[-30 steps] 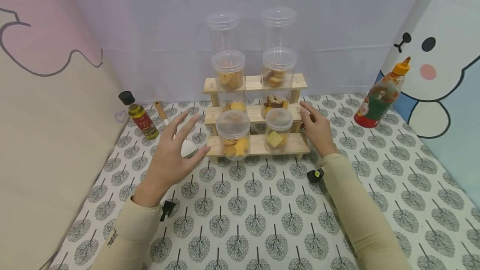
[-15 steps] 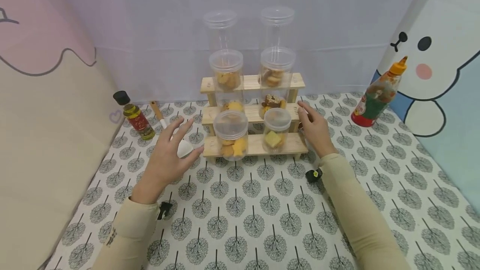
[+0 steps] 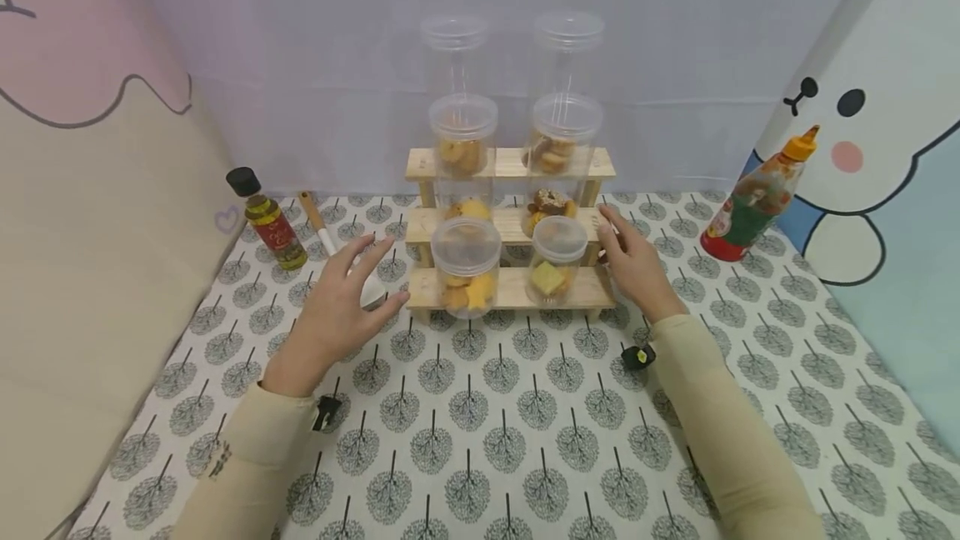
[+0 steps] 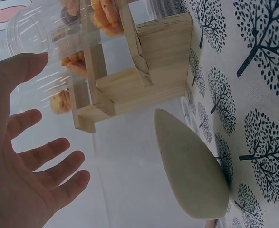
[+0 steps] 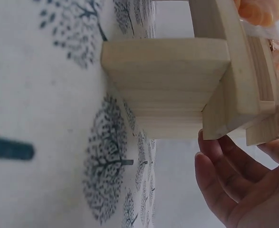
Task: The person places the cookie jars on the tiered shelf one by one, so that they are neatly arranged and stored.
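A three-tiered wooden rack [image 3: 513, 294] stands mid-table, with clear lidded jars in two columns. Cookies fill part of the front-left jar [image 3: 467, 265]; a greenish square piece shows in the front-right jar [image 3: 555, 261]. My right hand [image 3: 637, 269] holds the rack's right end at the middle step; in the right wrist view its fingertips [image 5: 208, 164] touch the wood and the thumb is mostly cut off. My left hand [image 3: 330, 315] hovers left of the rack, fingers spread, apart from it. Behind it lies a white spatula [image 4: 191, 166] with a wooden handle.
An olive oil bottle [image 3: 273, 227] with a black cap stands at the back left. A red-and-green sauce bottle [image 3: 753, 207] with an orange nozzle stands at the back right. Tree-patterned cloth [image 3: 472, 440] covers the table; cloth walls [image 3: 337, 65] rise behind and at both sides.
The head view shifts slightly. My left hand has drawn a little left, away from the rack. My right hand stays at the rack's right end, and the jars keep their places.
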A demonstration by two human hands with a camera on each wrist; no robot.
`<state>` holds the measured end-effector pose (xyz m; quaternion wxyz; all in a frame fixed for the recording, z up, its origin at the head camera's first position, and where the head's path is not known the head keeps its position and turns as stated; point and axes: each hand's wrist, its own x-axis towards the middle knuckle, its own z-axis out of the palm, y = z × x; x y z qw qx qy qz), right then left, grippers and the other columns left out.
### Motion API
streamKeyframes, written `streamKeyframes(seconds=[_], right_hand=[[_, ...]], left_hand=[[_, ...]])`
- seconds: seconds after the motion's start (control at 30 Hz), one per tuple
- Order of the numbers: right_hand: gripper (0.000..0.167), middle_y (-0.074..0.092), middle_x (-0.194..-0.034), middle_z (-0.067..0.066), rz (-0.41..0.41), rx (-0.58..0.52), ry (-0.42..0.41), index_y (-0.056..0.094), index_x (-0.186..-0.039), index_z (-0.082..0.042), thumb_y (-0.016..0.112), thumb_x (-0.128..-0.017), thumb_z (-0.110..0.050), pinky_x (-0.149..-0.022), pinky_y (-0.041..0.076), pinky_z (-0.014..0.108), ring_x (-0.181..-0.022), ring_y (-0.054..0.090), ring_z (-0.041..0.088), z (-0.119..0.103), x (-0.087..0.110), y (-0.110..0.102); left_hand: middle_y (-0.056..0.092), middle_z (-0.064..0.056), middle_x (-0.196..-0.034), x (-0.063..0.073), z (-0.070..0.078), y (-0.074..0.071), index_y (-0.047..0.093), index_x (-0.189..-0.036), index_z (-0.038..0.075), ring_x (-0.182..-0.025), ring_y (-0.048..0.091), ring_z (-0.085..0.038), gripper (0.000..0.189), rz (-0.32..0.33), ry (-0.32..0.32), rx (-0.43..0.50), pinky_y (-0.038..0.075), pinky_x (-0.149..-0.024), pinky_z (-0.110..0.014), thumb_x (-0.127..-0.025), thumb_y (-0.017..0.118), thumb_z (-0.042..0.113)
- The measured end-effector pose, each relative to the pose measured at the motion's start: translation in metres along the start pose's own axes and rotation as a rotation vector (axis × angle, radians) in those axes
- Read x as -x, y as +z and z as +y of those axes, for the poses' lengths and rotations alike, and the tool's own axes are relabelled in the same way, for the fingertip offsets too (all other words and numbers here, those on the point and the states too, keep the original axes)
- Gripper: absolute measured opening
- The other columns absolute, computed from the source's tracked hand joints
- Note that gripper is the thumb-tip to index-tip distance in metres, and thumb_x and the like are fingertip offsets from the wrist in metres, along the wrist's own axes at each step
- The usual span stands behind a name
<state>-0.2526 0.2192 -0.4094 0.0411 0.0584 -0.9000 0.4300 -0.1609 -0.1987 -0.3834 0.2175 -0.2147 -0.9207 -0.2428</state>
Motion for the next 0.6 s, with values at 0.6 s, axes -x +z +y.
streamKeyframes(seconds=[0.6], right_hand=[[0.068, 0.018, -0.164, 0.019, -0.104, 0.304, -0.151, 0.009, -0.161, -0.032, 0.036, -0.104, -0.056, -0.116, 0.014, 0.07, -0.148, 0.018, 0.046, 0.007, 0.016, -0.021]], left_hand=[[0.024, -0.021, -0.162, 0.0, 0.001, -0.001, 0.031, -0.158, 0.018, -0.143, 0.027, -0.048, 0.075, -0.256, -0.147, -0.12, 0.027, -0.113, -0.068, -0.095, 0.063, 0.045]])
